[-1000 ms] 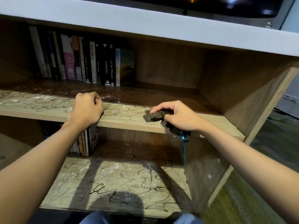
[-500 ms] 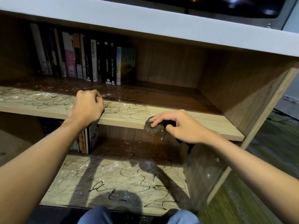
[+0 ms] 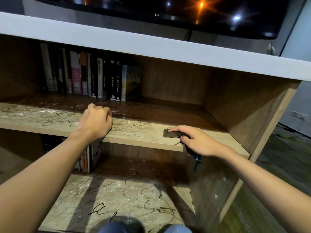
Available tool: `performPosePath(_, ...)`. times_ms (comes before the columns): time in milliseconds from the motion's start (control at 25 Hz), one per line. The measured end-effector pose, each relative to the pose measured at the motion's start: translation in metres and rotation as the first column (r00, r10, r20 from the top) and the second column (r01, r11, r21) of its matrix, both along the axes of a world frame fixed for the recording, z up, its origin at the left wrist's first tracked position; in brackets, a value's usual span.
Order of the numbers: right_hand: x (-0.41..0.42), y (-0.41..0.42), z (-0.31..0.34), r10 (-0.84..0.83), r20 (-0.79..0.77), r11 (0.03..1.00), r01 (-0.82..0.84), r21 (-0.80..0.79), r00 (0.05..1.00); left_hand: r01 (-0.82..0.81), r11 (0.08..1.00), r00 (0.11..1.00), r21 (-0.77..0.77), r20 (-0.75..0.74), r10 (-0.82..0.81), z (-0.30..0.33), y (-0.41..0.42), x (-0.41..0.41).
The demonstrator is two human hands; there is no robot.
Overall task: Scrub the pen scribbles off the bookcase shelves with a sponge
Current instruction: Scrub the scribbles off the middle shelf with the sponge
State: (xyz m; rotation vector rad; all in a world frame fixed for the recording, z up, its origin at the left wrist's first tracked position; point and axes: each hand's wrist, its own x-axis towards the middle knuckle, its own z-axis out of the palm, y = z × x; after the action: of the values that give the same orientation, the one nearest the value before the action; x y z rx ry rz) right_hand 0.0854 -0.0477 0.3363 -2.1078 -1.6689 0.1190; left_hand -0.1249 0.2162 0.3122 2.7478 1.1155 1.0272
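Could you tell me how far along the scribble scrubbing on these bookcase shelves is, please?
Early days. Done: only the right end of the upper wooden shelf looks free of ink. In hand: the right hand presses the dark grey sponge at the scribbles' edge, while the left hand rests curled on that shelf. Left: the looping black pen scribbles leftward, plus all of the lower wooden shelf.

TV [image 3: 151, 7] bezel: "LG". Book spines [image 3: 107, 78] on upper shelf: "INVESTING 101", "Go the Distance", "GOD"; other spines too blurry to read.
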Motion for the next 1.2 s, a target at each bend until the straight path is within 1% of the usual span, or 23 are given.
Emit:
performPosePath(120,0.026,0.000,0.005,-0.130,-0.021,0.991,0.128,-0.045,0.991,-0.009,1.000,0.999,0.008,-0.048,0.009,0.005,0.003,0.005)
performPosePath(200,0.044,0.005,0.003,-0.227,-0.052,0.973,0.224,-0.050,0.973,-0.021,1.000,0.999,-0.002,-0.042,0.021,0.010,0.004,0.015)
performPosePath(240,0.053,0.011,0.001,-0.274,-0.035,0.961,0.271,-0.062,0.961,-0.016,1.000,1.000,-0.023,-0.007,0.016,0.013,0.005,0.021)
performPosePath(320,0.068,0.027,-0.001,-0.325,0.078,0.936,0.333,-0.116,0.942,0.009,0.997,0.998,-0.081,0.061,-0.004,0.015,0.012,0.033)
performPosePath(360,0.076,0.036,0.000,-0.336,0.099,0.930,0.346,-0.122,0.937,0.032,0.997,0.996,-0.075,0.081,-0.026,0.014,0.019,0.041)
performPosePath(440,0.092,0.056,0.002,-0.345,0.085,0.930,0.352,-0.106,0.935,0.062,0.998,0.991,0.004,0.116,-0.062,0.011,0.040,0.054)
performPosePath(560,0.129,0.094,0.001,-0.408,0.070,0.906,0.413,-0.090,0.910,0.006,0.993,0.998,0.118,0.064,-0.014,0.009,0.075,0.069)
performPosePath(680,0.162,0.157,-0.001,-0.469,0.100,0.870,0.478,-0.117,0.878,-0.035,0.992,0.998,0.118,0.058,0.029,0.007,0.099,0.078)
performPosePath(760,0.158,0.208,-0.003,-0.423,0.109,0.891,0.435,-0.132,0.900,-0.060,0.992,0.995,0.115,0.080,0.051,0.003,0.108,0.078)
performPosePath(880,0.119,0.258,-0.007,-0.232,0.095,0.968,0.240,-0.076,0.968,-0.056,0.989,0.997,0.140,0.066,0.047,0.000,0.114,0.076)
performPosePath(960,0.101,0.258,-0.012,-0.091,0.066,0.995,0.094,-0.041,0.994,-0.054,0.985,0.998,0.166,0.042,0.048,0.002,0.116,0.073)
performPosePath(1040,0.113,0.238,-0.018,0.020,-0.008,0.999,-0.020,-0.025,1.000,-0.054,0.980,0.998,0.190,0.043,0.047,0.002,0.120,0.067)
performPosePath(1080,0.127,0.227,-0.018,0.034,-0.044,0.999,-0.034,0.000,0.998,-0.056,0.980,0.997,0.189,0.055,0.047,0.003,0.121,0.066)
performPosePath(1120,0.144,0.218,-0.017,-0.001,-0.082,1.000,0.002,0.010,0.997,-0.063,0.981,0.996,0.183,0.071,0.050,0.005,0.121,0.064)
performPosePath(1200,0.171,0.217,-0.012,-0.170,-0.155,0.985,0.168,-0.022,0.973,-0.066,0.976,0.995,0.209,0.086,0.048,0.004,0.121,0.069)
